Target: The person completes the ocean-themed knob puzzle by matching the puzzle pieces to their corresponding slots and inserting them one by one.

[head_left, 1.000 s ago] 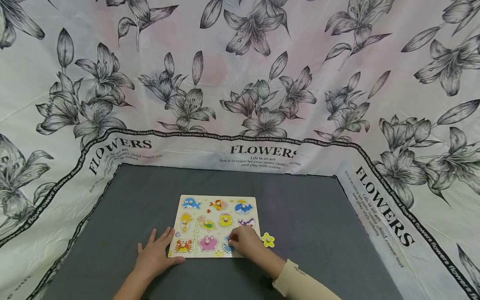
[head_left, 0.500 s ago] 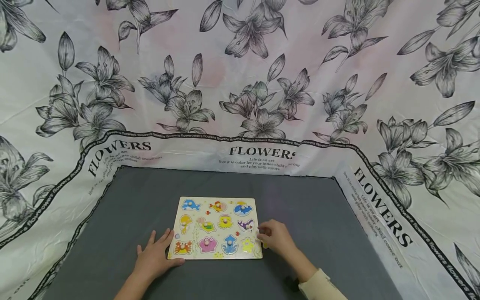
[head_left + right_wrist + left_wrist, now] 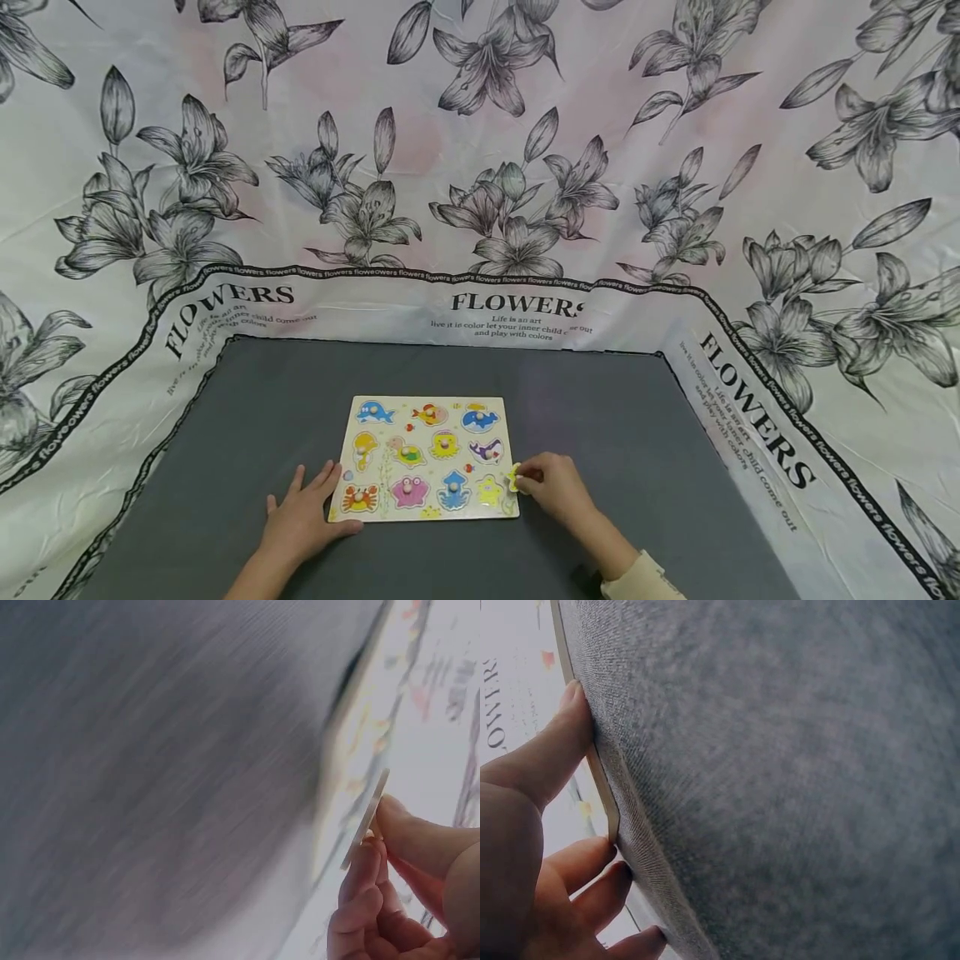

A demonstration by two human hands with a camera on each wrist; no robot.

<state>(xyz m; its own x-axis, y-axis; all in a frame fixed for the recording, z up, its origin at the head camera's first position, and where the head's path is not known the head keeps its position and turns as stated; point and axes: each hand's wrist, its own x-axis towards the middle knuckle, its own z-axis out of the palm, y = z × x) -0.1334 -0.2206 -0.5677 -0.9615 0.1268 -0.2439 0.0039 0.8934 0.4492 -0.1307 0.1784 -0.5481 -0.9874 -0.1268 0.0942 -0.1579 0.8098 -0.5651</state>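
Observation:
A cream wooden peg puzzle board (image 3: 393,401) with colourful sea-animal pieces lies on the dark grey table. My left hand (image 3: 298,518) is spread at its lower left corner, fingers along the left side and thumb at the near edge. In the left wrist view, that thumb and the fingers (image 3: 585,862) lie at the board's edge (image 3: 602,787). My right hand (image 3: 558,490) pinches a yellow star puzzle piece (image 3: 513,477) at the board's right edge. The right wrist view shows the star edge-on (image 3: 365,821), tilted, between thumb and fingers. A star-shaped spot (image 3: 490,491) shows on the board beside it.
Seated pieces include a crab (image 3: 360,498), a pink piece (image 3: 409,492) and a blue squid (image 3: 453,490). White flower-printed cloth (image 3: 517,225) surrounds the grey table (image 3: 622,417) on the far side and both flanks.
My right hand has left the blue squid, moved right to the star lying beside the board, and picked it up. The star is now at the board's right edge. The left hand stays put.

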